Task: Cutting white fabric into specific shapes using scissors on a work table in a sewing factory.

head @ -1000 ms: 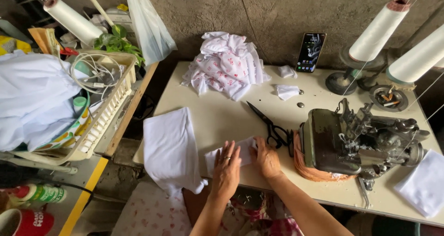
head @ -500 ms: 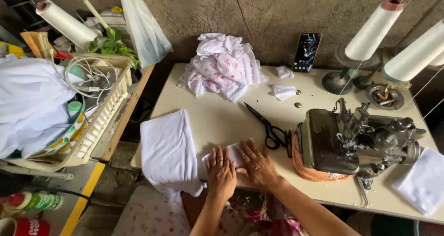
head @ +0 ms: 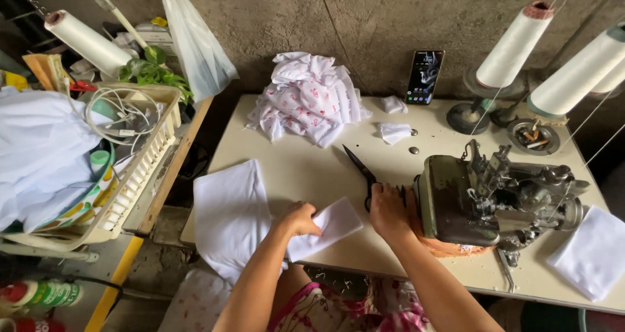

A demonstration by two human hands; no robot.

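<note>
left hand: the left hand (head: pixel 301 219) sits low and centre in the frame, fingers curled and pinching the near edge of a small white cloth (head: pixel 327 228)
white cloth: folded piece lying flat on the table (head: pixel 306 163) near its front edge, slanting up to the right, between the two hands
right hand: the right hand (head: pixel 387 209) is just right of centre, laid on the handles of the black scissors (head: pixel 364 176); fingers bent over the handles, though whether they grip through the loops cannot be told
scissors: lying on the table, blades together and pointing toward the upper left, handles under the right hand
sewing machine: grey, worn sewing machine (head: pixel 485 198) at right of centre, just beside the right hand, with an orange cloth under its base
white fabric sheet: larger white sheet (head: pixel 231 215) left of the hands, draped over the table's front left edge
printed pile: heap of white fabric with red print (head: pixel 306 97) at upper centre, near the wall
phone: dark phone (head: pixel 424 77) propped upright against the wall, upper centre-right
thread cones: tall white thread cones (head: pixel 514 45) at upper right, threads running down toward the machine
small scraps: small white scraps (head: pixel 394 132) lie between the pile and the phone
basket: cream plastic basket (head: pixel 140 176) at left, holding cables and white cloth
right edge: another folded white piece (head: pixel 589 254) at lower right of the table
</note>
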